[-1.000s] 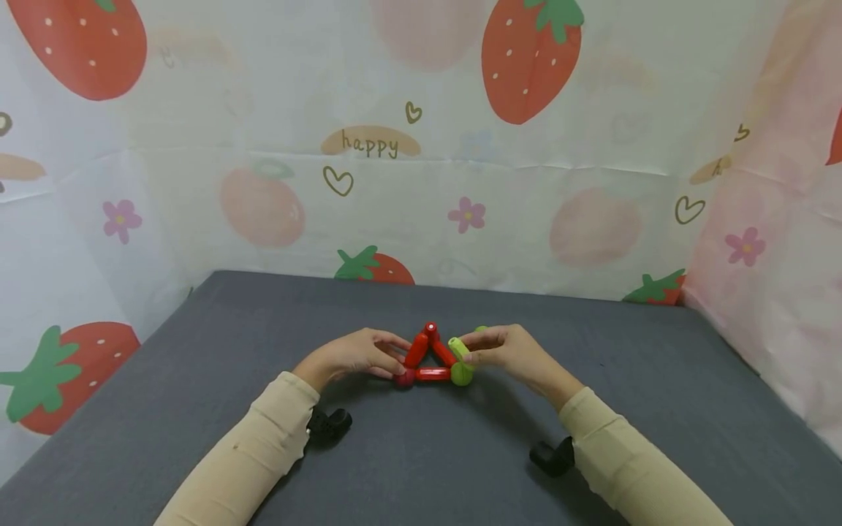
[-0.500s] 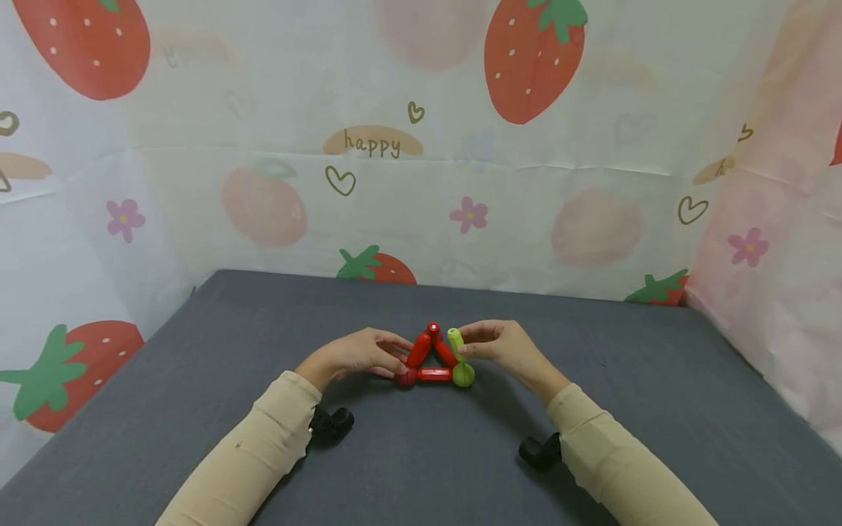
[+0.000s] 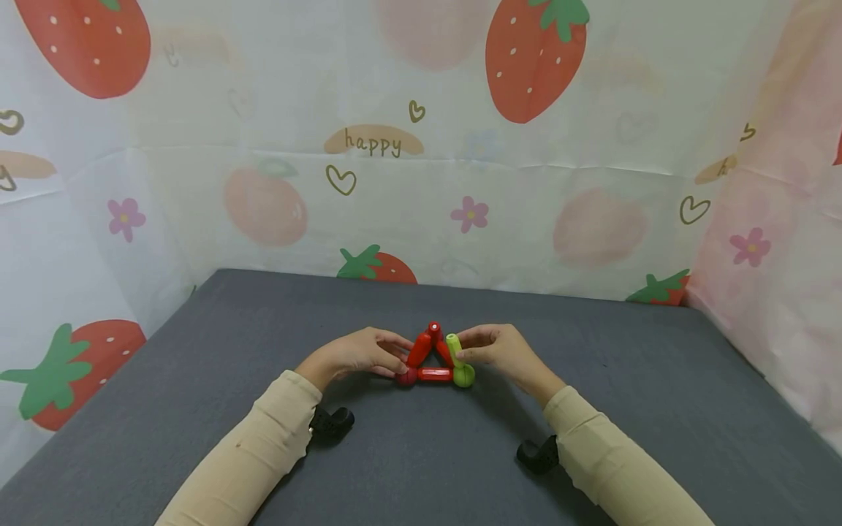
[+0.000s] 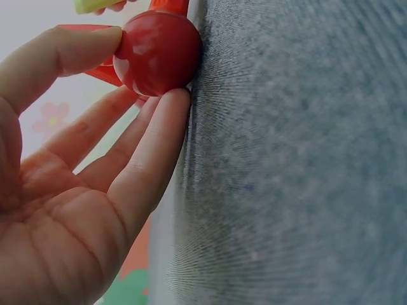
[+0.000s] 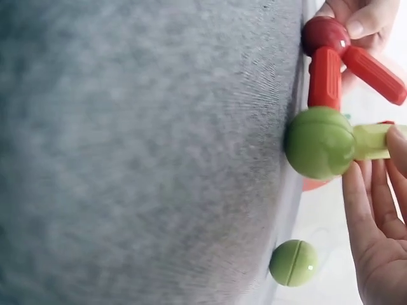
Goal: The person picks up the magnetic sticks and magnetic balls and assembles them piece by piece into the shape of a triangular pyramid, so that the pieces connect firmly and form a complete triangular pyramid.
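A triangle of red rods and balls sits on the table, with a red rod [image 3: 435, 374] along its near side. My left hand [image 3: 364, 356] pinches the dark red ball [image 4: 159, 53] at the near left corner, thumb on one side and fingertips on the other. At the near right corner is a green ball [image 5: 320, 142]. A light green rod [image 3: 454, 351] rises from that ball, nearly upright. My right hand [image 3: 505, 356] pinches this rod between thumb and fingers. Another red rod [image 3: 419, 351] leans up toward the red piece [image 3: 434, 329] at the far corner.
A second green ball [image 5: 294, 263] rests on the table near my right hand, hidden in the head view. Grey cloth covers the table [image 3: 421, 460]. A strawberry-print curtain [image 3: 500, 161] stands behind it. Black devices [image 3: 539, 454] hang at both wrists.
My right hand has moved slightly left, bringing the light green rod from a tilt to nearly upright on the green ball. The second green ball has gone from the head view. My left hand stays put.
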A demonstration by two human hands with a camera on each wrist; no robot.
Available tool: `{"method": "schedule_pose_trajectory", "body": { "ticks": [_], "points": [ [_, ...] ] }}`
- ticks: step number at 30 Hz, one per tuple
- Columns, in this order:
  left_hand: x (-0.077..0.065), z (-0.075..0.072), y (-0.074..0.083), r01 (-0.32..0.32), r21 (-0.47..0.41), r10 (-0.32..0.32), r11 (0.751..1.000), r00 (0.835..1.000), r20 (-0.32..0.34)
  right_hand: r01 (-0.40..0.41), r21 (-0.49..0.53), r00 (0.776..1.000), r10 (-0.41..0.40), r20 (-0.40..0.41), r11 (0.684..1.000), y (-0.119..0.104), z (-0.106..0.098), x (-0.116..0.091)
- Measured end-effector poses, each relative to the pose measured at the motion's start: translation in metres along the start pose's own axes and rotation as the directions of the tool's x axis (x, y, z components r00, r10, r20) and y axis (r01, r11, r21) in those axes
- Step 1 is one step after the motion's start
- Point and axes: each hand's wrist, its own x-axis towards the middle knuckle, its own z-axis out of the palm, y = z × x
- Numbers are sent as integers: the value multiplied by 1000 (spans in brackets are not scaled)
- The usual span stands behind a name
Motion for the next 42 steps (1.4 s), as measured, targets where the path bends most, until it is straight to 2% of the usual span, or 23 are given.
{"method": "schedule_pose_trajectory", "body": {
  "ticks": [3,5,10,13,16,23,42],
  "points": [
    [-1,1,3,-32,47,33,998,999,-34,9,5,1000,-9,25,1000,-1,0,-1],
    [-1,4,6,-70,100,77,993,995,-70,17,6,999,-17,39,1000,-2,0,-2],
    [1,15,15,-162,168,190,972,967,-169,23,-30,999,-22,39,999,-7,2,-1],
    [2,21,18,-185,170,220,968,952,-213,19,-65,999,-18,27,998,-10,5,1],
    [3,25,18,-189,178,229,966,942,-243,29,-100,999,-26,28,995,-13,7,4],
    [4,34,22,-159,214,217,964,934,-285,55,-151,997,-47,56,987,-18,9,6],
    [0,42,29,-118,224,193,967,917,-348,47,-82,998,-44,43,995,-14,11,4]
  ]
}}
